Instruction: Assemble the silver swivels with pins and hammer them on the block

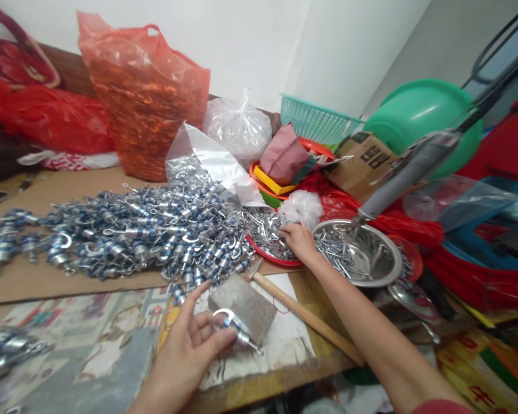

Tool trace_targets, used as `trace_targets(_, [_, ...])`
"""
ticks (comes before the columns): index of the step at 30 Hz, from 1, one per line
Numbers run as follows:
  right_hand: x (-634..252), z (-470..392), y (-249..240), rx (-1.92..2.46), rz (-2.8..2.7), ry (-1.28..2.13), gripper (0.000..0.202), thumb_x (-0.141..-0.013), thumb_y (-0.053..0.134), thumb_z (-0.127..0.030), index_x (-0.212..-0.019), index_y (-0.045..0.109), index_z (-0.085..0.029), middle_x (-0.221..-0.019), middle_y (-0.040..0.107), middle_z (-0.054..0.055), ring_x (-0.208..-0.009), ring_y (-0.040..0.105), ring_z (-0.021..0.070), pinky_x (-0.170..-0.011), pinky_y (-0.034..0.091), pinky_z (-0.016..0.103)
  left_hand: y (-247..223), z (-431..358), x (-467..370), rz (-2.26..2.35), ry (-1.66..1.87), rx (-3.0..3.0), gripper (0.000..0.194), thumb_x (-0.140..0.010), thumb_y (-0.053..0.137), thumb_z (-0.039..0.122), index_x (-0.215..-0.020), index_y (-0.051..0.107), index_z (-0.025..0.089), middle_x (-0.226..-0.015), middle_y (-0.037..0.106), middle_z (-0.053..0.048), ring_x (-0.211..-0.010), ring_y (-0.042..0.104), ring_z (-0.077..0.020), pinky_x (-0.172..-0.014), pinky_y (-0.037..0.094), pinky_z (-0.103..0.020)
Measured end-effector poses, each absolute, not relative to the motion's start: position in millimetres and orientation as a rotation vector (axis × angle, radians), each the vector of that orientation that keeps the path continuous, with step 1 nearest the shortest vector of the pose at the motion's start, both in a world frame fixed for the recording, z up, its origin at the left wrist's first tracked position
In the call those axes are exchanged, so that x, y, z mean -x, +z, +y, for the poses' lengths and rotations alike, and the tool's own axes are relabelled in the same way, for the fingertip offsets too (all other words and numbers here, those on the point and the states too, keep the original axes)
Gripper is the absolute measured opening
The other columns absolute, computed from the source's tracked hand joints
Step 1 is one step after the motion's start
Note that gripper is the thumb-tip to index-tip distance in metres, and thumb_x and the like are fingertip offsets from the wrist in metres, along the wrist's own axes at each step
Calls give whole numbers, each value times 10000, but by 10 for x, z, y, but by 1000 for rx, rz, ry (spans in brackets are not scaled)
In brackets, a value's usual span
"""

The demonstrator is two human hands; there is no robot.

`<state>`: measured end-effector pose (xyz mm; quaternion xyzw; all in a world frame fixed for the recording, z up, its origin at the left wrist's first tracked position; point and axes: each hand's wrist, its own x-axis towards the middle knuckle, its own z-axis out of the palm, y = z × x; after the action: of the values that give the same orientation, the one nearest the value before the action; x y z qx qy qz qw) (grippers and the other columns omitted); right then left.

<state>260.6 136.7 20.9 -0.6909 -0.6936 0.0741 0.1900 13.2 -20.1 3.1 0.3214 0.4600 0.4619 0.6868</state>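
My left hand [194,345] holds a small silver-and-blue metal hook fitting [238,332] between thumb and fingers, its index finger stretched out. The fitting has a curved hook at one end and a ring at the other. Just behind it lies a grey metal block [246,305]. My right hand [300,241] reaches into a red tray [280,261] of small shiny metal parts, fingers bent together; whatever is at the fingertips is too small to make out. A large heap of similar hook fittings [142,230] covers the cardboard on the left.
A hammer [306,316] with a wooden handle lies beside the block. Right of the tray stands a steel bowl [377,259] of metal pins, under a grey lever arm [414,167]. Behind are a red plastic bag [142,98], a cardboard box [362,164] and a green basin [427,123].
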Motion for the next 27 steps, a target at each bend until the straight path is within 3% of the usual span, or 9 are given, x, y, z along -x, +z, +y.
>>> trace_targets(3, [-2472,1104,340,1859,-1883,347,154,-829,505,-221,-887,631,-153,-823,683,62,-778,638,167,-704,476,280,8,-172,-105,1032,1037,-745,885,-571,757,237,-1301,255,232,-722,667,3,-671,661,-183,-643,522,-294])
trace_targets(6, [-2183,634,389,1707,-1880,637,172,-778,566,-300,-833,631,-151,-639,661,4,-541,603,107,-530,468,215,3,-168,-103,1008,1027,-744,870,-584,747,215,-1300,253,235,-718,662,8,-675,654,-176,-642,519,-286])
trace_targets(8, [-1995,330,379,1527,-1755,1000,126,-702,640,-271,-707,643,-146,-559,617,-17,-480,548,88,-470,424,190,10,-172,-109,998,1032,-744,845,-591,740,199,-1290,267,232,-713,658,12,-677,647,-165,-648,515,-275])
trace_targets(10, [-1867,129,364,1443,-1693,1140,91,-671,658,-222,-626,650,-143,-532,590,-26,-477,512,81,-457,386,179,20,-176,-115,993,1044,-747,817,-594,734,186,-1276,286,227,-706,655,16,-678,639,-154,-650,510,-260])
trace_targets(14, [-1806,65,383,1400,-1930,1050,125,-742,579,-157,-670,681,-153,-586,609,-21,-562,518,91,-525,369,182,27,-178,-120,989,1060,-753,786,-596,725,176,-1260,307,225,-704,655,17,-676,636,-155,-643,512,-264])
trace_targets(19, [-1759,113,392,1318,-2232,889,126,-780,570,-191,-746,691,-195,-662,637,-20,-662,548,114,-598,376,198,-17,-165,-115,963,1060,-776,822,-588,728,171,-1277,281,213,-684,661,17,-649,641,-158,-628,512,-273])
trace_targets(24, [-1573,41,291,1321,-2181,614,95,-752,597,-180,-750,691,-191,-694,620,5,-685,554,133,-616,385,223,-34,-148,-114,942,1075,-798,833,-584,728,174,-1284,277,197,-679,673,10,-627,637,-145,-617,498,-251])
trace_targets(27, [-1614,48,258,1283,-2032,669,89,-770,569,-190,-772,658,-192,-715,618,-2,-686,559,129,-620,404,223,-12,-147,-113,961,1071,-789,831,-580,729,178,-1282,285,198,-675,668,13,-627,637,-150,-619,503,-264])
